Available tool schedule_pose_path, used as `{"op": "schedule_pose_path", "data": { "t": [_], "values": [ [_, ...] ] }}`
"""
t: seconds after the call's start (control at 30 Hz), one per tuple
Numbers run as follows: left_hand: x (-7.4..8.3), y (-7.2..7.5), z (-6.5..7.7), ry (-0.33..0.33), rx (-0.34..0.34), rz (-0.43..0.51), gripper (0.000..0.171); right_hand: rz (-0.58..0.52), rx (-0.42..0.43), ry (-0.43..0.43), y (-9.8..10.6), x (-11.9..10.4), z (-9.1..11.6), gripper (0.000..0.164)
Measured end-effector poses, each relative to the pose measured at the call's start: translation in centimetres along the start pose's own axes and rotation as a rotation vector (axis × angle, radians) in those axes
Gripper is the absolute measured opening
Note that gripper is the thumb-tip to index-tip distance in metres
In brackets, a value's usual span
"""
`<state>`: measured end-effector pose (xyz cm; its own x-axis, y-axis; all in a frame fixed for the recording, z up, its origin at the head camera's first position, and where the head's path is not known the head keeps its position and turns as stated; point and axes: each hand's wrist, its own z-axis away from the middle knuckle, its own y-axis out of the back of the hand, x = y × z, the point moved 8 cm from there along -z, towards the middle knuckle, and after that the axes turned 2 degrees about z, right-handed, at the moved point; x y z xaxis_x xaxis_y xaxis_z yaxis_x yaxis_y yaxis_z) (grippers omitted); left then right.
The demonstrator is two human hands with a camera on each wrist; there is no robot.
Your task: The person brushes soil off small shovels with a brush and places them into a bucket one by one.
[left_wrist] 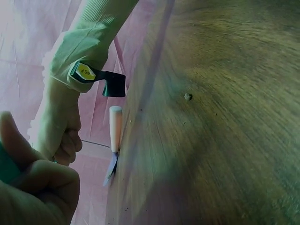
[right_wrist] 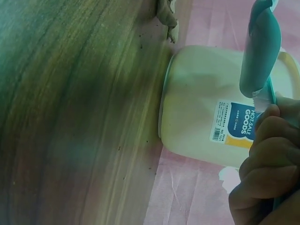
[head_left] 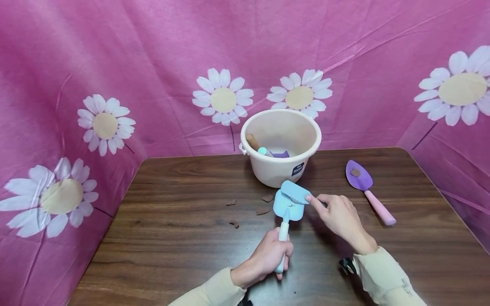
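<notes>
My left hand (head_left: 269,250) grips the pale handle of a light blue hand shovel (head_left: 281,208), whose wide blade points away toward the bucket. A light blue flat-headed tool (head_left: 295,192) lies across that blade, pinched near its base by my right hand (head_left: 340,216). Dark specks (head_left: 291,205) show on the shovel blade below the tool's greyish edge. Just beyond both tools stands a cream bucket (head_left: 268,170); its label (right_wrist: 239,123) faces the right wrist camera. My right fingers are curled in the right wrist view, and they hide most of the tool's handle.
At right lies a purple trowel (head_left: 361,180) with a pink handle and a brown lump (head_left: 355,172) on its blade. Several brown fragments (head_left: 263,211) are scattered left of the shovel. Inside the bucket are a brown piece (head_left: 252,141) and a purple item (head_left: 281,154). A pink flowered cloth (head_left: 164,85) hangs behind the table.
</notes>
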<state>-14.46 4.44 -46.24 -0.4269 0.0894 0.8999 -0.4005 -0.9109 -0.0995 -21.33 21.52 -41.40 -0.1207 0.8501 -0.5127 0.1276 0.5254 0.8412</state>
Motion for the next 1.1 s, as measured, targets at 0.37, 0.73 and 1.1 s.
{"op": "schedule_pose_path", "data": {
  "t": [0.37,0.73,1.1],
  "values": [
    [-0.1,0.0,0.3,0.007,0.009,-0.034,0.018,0.019,0.0,-0.016,-0.2,0.5,-0.5,0.044],
    [0.4,-1.2,1.2,-0.021,-0.033,-0.118,0.019,0.078,0.097,-0.051,2.3,2.4,-0.7,0.043],
    [-0.2,-0.7,0.8,-0.001,-0.018,-0.059,0.019,0.076,0.17,0.103,4.4,-0.1,0.4,0.032]
  ]
}}
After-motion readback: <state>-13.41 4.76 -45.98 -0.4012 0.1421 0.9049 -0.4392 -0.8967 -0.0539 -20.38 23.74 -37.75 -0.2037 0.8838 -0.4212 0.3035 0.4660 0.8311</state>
